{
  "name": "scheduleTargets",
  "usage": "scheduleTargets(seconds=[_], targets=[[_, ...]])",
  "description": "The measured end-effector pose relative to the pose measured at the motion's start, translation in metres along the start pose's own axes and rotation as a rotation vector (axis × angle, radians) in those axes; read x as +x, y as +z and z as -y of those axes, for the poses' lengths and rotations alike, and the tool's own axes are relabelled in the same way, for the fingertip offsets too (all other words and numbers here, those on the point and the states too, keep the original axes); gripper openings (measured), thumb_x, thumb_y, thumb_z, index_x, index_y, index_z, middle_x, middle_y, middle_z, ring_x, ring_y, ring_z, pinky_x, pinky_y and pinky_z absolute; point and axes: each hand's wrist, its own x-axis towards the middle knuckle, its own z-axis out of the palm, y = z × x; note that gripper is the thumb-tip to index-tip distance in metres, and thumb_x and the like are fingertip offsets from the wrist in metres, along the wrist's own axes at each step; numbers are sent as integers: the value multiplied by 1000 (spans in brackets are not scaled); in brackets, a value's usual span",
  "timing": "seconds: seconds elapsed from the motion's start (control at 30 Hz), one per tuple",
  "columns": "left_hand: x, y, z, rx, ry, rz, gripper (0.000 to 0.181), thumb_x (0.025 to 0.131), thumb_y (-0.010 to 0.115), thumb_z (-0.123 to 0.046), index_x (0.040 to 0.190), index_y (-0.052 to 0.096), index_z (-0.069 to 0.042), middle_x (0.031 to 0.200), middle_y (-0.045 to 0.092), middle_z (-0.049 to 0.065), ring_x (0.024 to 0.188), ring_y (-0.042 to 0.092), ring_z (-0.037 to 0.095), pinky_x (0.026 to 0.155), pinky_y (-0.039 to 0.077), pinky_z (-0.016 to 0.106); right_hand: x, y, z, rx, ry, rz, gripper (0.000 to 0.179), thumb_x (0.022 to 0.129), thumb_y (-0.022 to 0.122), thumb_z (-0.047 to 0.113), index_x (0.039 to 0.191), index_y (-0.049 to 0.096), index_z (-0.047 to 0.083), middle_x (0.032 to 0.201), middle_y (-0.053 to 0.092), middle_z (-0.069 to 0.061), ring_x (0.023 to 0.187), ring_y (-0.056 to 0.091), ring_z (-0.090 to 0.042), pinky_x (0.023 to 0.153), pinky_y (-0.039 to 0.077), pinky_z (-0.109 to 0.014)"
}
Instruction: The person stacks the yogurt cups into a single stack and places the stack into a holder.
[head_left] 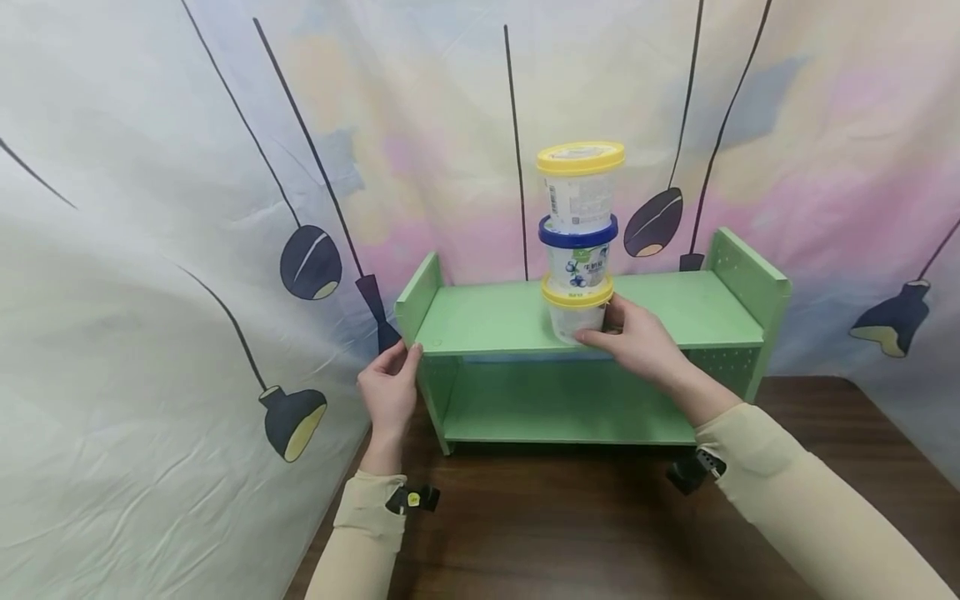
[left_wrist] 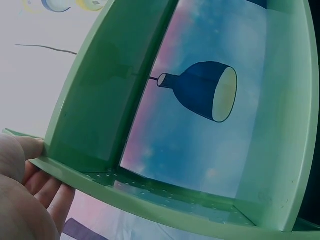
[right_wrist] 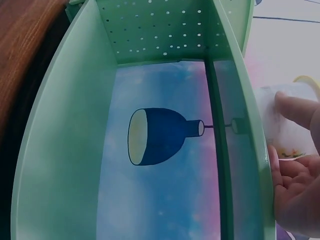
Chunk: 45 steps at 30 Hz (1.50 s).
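Observation:
Three plastic tubs stand in a stack near the front edge of a green two-tier shelf (head_left: 487,312). The bottom tub (head_left: 573,321) has a yellow lid, the middle tub (head_left: 581,265) a blue lid, and the top tub (head_left: 588,193) another yellow lid. My right hand (head_left: 647,343) grips the bottom tub from the right, thumb at its front. In the right wrist view that tub (right_wrist: 267,107) shows between thumb and fingers. With thumb and fingers, my left hand (head_left: 390,390) pinches the shelf's left front corner, thumb (left_wrist: 31,147) on one face and fingers on the other.
The shelf stands on a dark wooden table (head_left: 555,517). Raised side panels (head_left: 750,279) flank its upper board, and a lower board (head_left: 555,408) lies beneath. Behind it hangs a cloth backdrop (head_left: 450,125) printed with lamps. Both wrists wear small black cameras (head_left: 690,471).

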Motion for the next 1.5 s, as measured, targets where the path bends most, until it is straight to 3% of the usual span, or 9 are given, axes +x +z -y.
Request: scheduleTargets(seconds=[0.23, 0.4, 0.67, 0.7, 0.93, 1.07, 1.2, 1.37, 1.5], targets=[[3, 0, 2, 14, -17, -4, 29, 93, 86, -11, 117, 79, 4, 114, 76, 25, 88, 70, -3, 77, 56, 12, 1, 3, 2, -29, 27, -24, 74, 98, 81, 36, 159, 48, 10, 151, 61, -16, 137, 59, -35, 108, 51, -56], [-3, -6, 0, 16, -34, 3, 30, 94, 86, -16, 117, 80, 3, 113, 77, 24, 89, 71, -3, 79, 56, 13, -1, 9, 1, -2, 44, -57, 77, 95, 85, 35, 158, 50, 9, 147, 64, -18, 135, 61, -35, 105, 54, -55], [-6, -6, -7, 21, -10, -2, 29, 92, 88, -14, 114, 81, 3, 110, 78, 23, 87, 72, -1, 77, 57, 14, -9, 9, 2, -15, 11, -113, 72, 96, 84, 32, 156, 52, 9, 148, 63, -17, 130, 64, -36, 103, 55, -54], [-5, -5, -2, 14, -4, 1, 29, 92, 88, -16, 114, 81, 2, 110, 78, 22, 88, 73, 0, 77, 57, 14, -10, 9, 2, -3, 0, -123, 73, 96, 84, 31, 157, 52, 9, 149, 62, -17, 130, 64, -37, 103, 56, -54], [-3, -14, 0, -39, -45, 59, 33, 94, 86, -16, 120, 79, 3, 118, 77, 22, 99, 74, 5, 85, 58, 18, -32, 15, -7, 61, -168, -256, 69, 100, 80, 24, 160, 50, 10, 152, 60, -17, 131, 64, -36, 101, 58, -45], [-7, -25, 2, -46, -66, 118, 37, 100, 79, -19, 132, 74, 0, 129, 74, 19, 109, 72, 7, 91, 56, 17, -52, 15, -20, 8, -312, -384, 53, 101, 77, 14, 151, 61, 6, 143, 67, -13, 123, 69, -31, 94, 59, -26], [-19, -36, 4, -61, -84, 165, 40, 107, 69, -19, 143, 66, -2, 139, 68, 17, 118, 69, 13, 94, 56, 19, -75, 13, -41, -104, -465, -459, 40, 97, 78, 1, 136, 73, 8, 129, 74, -6, 111, 72, -19, 89, 53, -11], [-39, -49, 16, 30, -74, 170, 38, 110, 63, -22, 143, 64, -2, 142, 64, 18, 122, 66, 16, 91, 52, 15, -104, 12, -72, -252, -561, -428, 38, 87, 82, -8, 118, 81, 13, 122, 77, -1, 112, 69, -16, 95, 44, -7], [-54, -57, 32, 110, -62, 166, 34, 111, 62, -21, 137, 63, 0, 137, 62, 16, 119, 64, 15, 88, 49, 15, -124, 17, -98, -369, -520, -355, 38, 86, 85, -4, 117, 81, 17, 125, 75, 0, 115, 68, -24, 98, 48, -17]])
